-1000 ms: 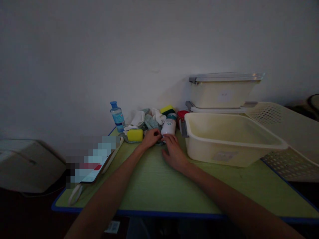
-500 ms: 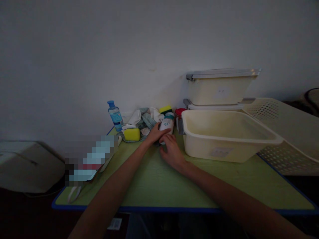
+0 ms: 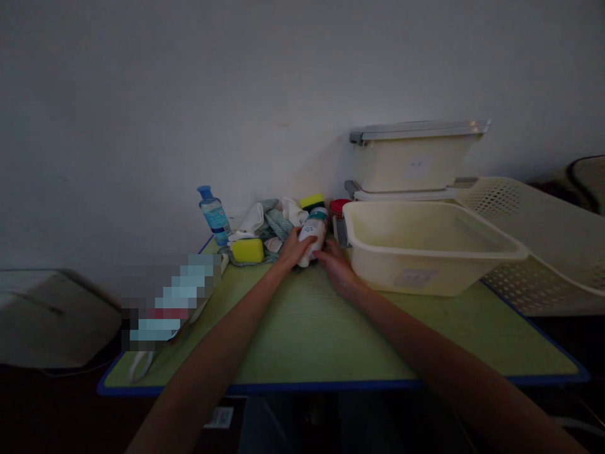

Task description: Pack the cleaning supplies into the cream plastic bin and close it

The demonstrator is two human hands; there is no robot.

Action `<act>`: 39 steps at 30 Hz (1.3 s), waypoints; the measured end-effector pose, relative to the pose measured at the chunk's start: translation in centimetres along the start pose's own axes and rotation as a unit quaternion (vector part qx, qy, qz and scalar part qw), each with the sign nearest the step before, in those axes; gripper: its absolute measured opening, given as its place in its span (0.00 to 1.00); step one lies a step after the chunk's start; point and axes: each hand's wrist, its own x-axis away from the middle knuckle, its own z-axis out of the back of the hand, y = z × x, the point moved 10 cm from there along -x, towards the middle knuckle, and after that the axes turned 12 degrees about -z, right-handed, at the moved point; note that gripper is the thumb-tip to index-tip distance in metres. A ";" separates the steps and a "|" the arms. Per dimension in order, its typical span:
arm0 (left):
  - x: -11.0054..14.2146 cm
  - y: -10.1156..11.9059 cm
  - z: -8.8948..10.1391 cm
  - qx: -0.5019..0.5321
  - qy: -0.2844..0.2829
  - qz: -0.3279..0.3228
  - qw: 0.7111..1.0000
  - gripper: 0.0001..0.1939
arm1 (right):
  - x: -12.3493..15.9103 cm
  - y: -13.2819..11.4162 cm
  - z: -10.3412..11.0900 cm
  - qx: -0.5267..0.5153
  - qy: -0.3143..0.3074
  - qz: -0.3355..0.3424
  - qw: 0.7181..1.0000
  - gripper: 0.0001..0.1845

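Observation:
A white bottle [image 3: 314, 234] with a green band leans at a tilt in the middle of the table, between my two hands. My left hand [image 3: 293, 249] is closed round its left side, thumb across the front. My right hand [image 3: 338, 268] grips its lower right side; some of those fingers are hidden. Behind and left of the bottle lies a heap of grey-green and white cloths [image 3: 274, 224]. One yellow sponge [image 3: 247, 251] rests at the front of the heap, and another yellow sponge [image 3: 312, 202] with a dark side sits behind the bottle.
A cream bin [image 3: 437, 277] stands right of my right hand, with stacked lidded boxes [image 3: 411, 164] behind it. Next to them is a perforated basket [image 3: 558, 227]. A red-lidded jar [image 3: 339, 207] sits behind. On the left are a blue bottle [image 3: 215, 217] and a blurred-out item [image 3: 177, 302].
My right hand has shifted from in front of the bottle to its right side. More of the white bottle shows. The whole view has tilted slightly.

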 end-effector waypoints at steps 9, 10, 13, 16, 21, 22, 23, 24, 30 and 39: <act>1.2 0.1 1.1 0.072 0.041 0.008 0.997 0.24 | 1.0 -0.3 -1.5 -0.097 -0.100 -0.012 0.990 0.33; 1.3 0.3 1.3 0.082 0.048 0.006 0.995 0.24 | 1.1 -0.3 -1.5 -0.097 -0.107 -0.011 0.990 0.34; 1.8 0.9 1.8 0.110 0.072 0.000 0.991 0.28 | 1.5 -0.7 -1.8 -0.089 -0.120 -0.006 0.989 0.39; 2.2 1.4 2.2 0.125 0.085 -0.009 0.988 0.34 | 2.2 -1.5 -2.1 -0.069 -0.136 0.014 0.988 0.43; 2.4 2.1 2.5 0.146 0.092 -0.043 0.984 0.40 | 2.6 -2.1 -2.8 -0.097 -0.172 0.036 0.980 0.51; 2.4 2.2 2.6 0.144 0.093 -0.049 0.984 0.42 | 2.6 -2.0 -2.8 -0.097 -0.171 0.038 0.980 0.52; 2.5 2.3 2.6 0.143 0.093 -0.054 0.984 0.45 | 2.5 -1.9 -2.9 -0.091 -0.169 0.040 0.981 0.54; 2.5 2.4 2.6 0.148 0.091 -0.058 0.983 0.47 | 2.5 -1.8 -2.8 -0.078 -0.162 0.046 0.983 0.55; 3.2 3.6 1.2 0.302 0.061 -0.072 0.949 0.43 | 3.2 -3.6 -2.1 0.073 -0.092 0.159 0.980 0.55; 3.5 1.8 1.0 0.477 0.115 0.046 0.870 0.19 | 5.3 -5.6 -3.0 0.127 -0.112 0.257 0.952 0.52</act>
